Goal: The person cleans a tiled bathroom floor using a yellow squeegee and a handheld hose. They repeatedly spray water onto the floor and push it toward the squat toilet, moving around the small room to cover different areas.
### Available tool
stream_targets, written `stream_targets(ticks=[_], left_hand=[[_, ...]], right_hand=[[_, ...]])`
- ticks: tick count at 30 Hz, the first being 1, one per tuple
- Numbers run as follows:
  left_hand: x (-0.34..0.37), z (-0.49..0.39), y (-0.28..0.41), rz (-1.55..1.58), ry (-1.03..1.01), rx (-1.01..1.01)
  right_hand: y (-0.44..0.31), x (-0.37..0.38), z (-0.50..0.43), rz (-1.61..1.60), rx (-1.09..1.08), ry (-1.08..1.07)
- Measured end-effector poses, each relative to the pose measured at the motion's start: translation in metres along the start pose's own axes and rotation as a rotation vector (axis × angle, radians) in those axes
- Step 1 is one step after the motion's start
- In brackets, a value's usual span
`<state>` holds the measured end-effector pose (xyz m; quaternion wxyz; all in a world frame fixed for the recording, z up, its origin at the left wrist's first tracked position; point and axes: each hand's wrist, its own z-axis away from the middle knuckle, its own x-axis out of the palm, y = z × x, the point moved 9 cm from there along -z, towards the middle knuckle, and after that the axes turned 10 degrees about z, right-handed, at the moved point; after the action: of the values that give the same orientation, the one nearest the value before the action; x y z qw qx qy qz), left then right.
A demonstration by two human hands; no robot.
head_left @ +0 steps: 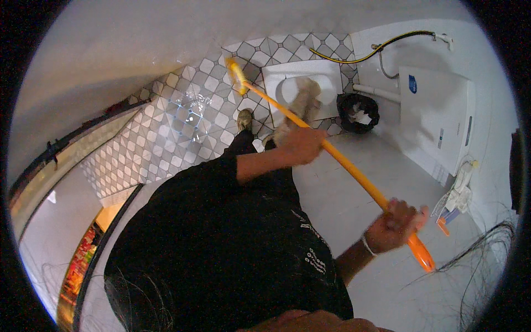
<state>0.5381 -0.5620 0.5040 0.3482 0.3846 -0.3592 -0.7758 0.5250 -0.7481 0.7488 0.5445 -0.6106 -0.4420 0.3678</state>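
My left hand [305, 145] grips the middle of an orange pole [352, 170]. Farther down the pole, close to its bright orange end, my right hand [394, 226] is closed around it, with a white band at the wrist. At the pole's far end a blurred yellow cleaning head [237, 76] is at the patterned tile floor [211, 108], left of a white squat toilet [271, 76]. A beige-brown shape [307, 95] shows over the toilet bowl; what it is I cannot tell.
A bin lined with a black bag [357, 113] stands right of the toilet. A white cistern [435, 112] is on the right wall, with a yellow-and-black hose [388, 42] beyond it. My shoe [245, 119] is near the cleaning head. Wall-hung items [458, 191] are at right.
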Motion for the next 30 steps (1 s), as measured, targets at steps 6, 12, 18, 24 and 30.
stream_targets(ticks=[6, 12, 18, 24, 30], left_hand=[[0.029, -0.045, -0.059, -0.025, 0.072, 0.156], [0.032, -0.088, 0.002, 0.161, 0.096, 0.287], [0.003, -0.090, 0.047, 0.288, 0.222, 0.470], [-0.059, -0.059, -0.048, 0.105, 0.276, 0.130], [-0.088, 0.033, -0.128, 0.140, 0.439, -0.028]], right_hand=[[0.052, 0.026, 0.021, 0.174, 0.129, 0.050], [0.022, 0.049, 0.021, 0.505, -0.033, 0.109], [-0.028, 0.065, 0.009, 0.464, -0.370, -0.011], [0.027, 0.125, 0.034, 0.272, -0.309, -0.363], [0.062, 0.146, 0.062, 0.182, 0.023, -0.485]])
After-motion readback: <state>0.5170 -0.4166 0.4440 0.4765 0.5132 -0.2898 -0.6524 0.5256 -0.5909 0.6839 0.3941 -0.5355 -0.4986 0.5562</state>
